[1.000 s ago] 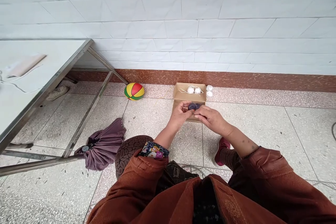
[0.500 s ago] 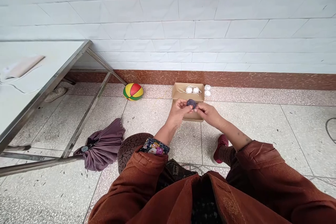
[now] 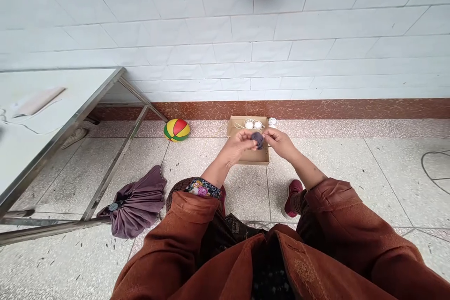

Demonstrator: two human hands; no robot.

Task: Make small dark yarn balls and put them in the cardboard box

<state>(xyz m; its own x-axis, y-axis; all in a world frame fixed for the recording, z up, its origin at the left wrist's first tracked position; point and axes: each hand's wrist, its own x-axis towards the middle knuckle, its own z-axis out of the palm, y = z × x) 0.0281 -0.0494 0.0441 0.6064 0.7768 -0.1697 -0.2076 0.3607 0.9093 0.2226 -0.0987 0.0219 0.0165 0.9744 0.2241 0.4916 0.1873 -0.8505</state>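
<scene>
My left hand [image 3: 235,146] is closed around a small ball of dark purple-grey yarn [image 3: 258,140], thumb below it and fingers behind. Thumb and fingertips of my right hand [image 3: 281,144] are pinched together at the ball's right edge; whatever lies between them is too small to make out. Both hands are held above an open cardboard box [image 3: 251,161] on the floor. At the far end of the box lie two white yarn balls [image 3: 253,125] with loose strands. Just outside its right side is more white yarn [image 3: 272,121], partly hidden by my right hand.
A metal-framed table [image 3: 98,91] stands at the left, with a folded cloth-like item [image 3: 40,101] on top. Beneath and beside it are a shoe [image 3: 75,137], a colourful ball [image 3: 176,130] and a purple umbrella [image 3: 137,204]. A tiled wall [image 3: 218,33] runs across ahead.
My right fingertips have shifted up along the yarn ball's right edge, and the ball has turned slightly in my left hand. The view has tilted up, showing a dark patterned object on the wall.
</scene>
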